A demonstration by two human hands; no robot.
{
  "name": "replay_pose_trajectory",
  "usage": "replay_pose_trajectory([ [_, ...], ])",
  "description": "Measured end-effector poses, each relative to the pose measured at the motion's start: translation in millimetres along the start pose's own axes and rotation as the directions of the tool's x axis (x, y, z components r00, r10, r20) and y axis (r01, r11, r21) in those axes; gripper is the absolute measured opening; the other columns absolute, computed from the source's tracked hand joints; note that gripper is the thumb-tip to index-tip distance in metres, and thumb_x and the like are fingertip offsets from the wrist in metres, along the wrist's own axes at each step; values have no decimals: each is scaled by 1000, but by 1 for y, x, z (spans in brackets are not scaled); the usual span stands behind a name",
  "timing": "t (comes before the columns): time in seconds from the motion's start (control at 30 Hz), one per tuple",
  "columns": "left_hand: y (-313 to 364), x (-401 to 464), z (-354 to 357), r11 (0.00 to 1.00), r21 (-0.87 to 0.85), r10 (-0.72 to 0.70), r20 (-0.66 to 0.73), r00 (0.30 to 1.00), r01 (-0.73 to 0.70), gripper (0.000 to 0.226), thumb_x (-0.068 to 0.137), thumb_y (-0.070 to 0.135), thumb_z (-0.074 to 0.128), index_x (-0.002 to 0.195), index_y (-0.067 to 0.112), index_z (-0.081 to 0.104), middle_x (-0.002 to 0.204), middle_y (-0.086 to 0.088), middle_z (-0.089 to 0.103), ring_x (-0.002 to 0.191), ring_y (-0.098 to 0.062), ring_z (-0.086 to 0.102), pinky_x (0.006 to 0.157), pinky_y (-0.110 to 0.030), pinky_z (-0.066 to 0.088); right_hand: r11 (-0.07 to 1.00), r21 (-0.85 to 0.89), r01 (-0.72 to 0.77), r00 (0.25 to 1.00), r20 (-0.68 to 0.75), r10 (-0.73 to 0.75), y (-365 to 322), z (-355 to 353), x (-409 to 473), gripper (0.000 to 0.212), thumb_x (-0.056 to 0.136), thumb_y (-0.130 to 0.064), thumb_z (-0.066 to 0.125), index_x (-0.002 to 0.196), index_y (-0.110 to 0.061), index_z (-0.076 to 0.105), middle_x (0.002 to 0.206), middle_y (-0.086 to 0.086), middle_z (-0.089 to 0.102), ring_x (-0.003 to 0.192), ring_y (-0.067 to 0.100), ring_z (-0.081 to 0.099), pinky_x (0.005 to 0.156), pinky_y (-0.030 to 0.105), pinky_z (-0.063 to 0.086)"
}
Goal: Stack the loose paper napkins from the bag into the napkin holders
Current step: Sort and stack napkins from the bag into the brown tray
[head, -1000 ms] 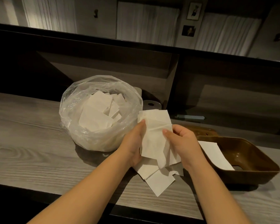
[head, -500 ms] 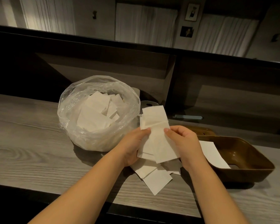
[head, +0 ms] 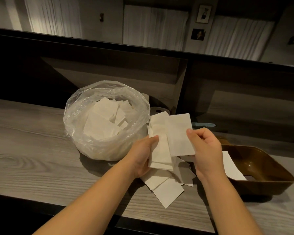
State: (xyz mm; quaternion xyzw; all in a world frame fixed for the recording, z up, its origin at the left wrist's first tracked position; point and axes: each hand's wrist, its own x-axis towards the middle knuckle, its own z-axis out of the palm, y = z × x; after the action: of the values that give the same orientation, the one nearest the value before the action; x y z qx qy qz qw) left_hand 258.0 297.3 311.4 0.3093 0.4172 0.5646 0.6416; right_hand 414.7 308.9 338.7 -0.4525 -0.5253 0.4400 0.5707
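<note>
The napkins (head: 161,150) being sorted sit upright in the left hand (head: 142,156), whose fingers and thumb curl round the small stack. The right hand (head: 205,146) pinches a single napkin (head: 180,133) by its edge, overlapping the stack; this is judged to be alignment before the sheet joins it. More loose napkins (head: 168,189) lie on the table (head: 32,160) directly below the hands, likely staged for pickup. The bag (head: 107,119), clear plastic with its mouth open, stands just left of the hands and holds many more. The brown holder (head: 268,177) sits at the right, within reach, with one napkin (head: 231,165) lying inside. The table is grey wood grain with a dark front edge. Behind it rise dark partitions; beyond them, pale curtains and two small framed pictures in a dim room
</note>
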Motion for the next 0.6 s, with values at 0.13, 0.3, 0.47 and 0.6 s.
replay_pose_trajectory([
  [0.13,-2,1,3,1000,-20,-2,63,998,3,46,101,44,42,130,13,60,113,-15,72,98,-30,71,79,-40,57,996,-57,-67,996,56,70,12,15,-4,17,94,-25,63,85,-10,60,92,3,64,86,18,63,66,27,48],
  [0.3,-1,0,0,994,104,10,123,992,-23,37,100,29,51,131,10,56,109,-13,73,94,-28,72,75,-38,58,986,-160,-37,999,15,40,19,22,-2,15,92,-25,66,92,-11,60,96,6,60,82,17,57,67,26,44],
  [0.47,10,-7,-15,949,316,-94,232,968,17,25,97,12,57,121,17,61,112,-10,73,104,-29,68,91,-44,55,978,20,-210,975,75,208,7,13,4,15,93,-38,62,104,-27,62,95,-5,71,95,20,67,84,42,56],
  [0.6,11,-8,-20,923,377,-204,307,929,78,38,85,16,67,122,13,61,119,-15,70,108,-32,65,97,-48,50,997,41,-68,995,81,64,1,4,3,10,95,-25,60,91,-24,69,81,-10,74,84,13,72,62,25,56],
])
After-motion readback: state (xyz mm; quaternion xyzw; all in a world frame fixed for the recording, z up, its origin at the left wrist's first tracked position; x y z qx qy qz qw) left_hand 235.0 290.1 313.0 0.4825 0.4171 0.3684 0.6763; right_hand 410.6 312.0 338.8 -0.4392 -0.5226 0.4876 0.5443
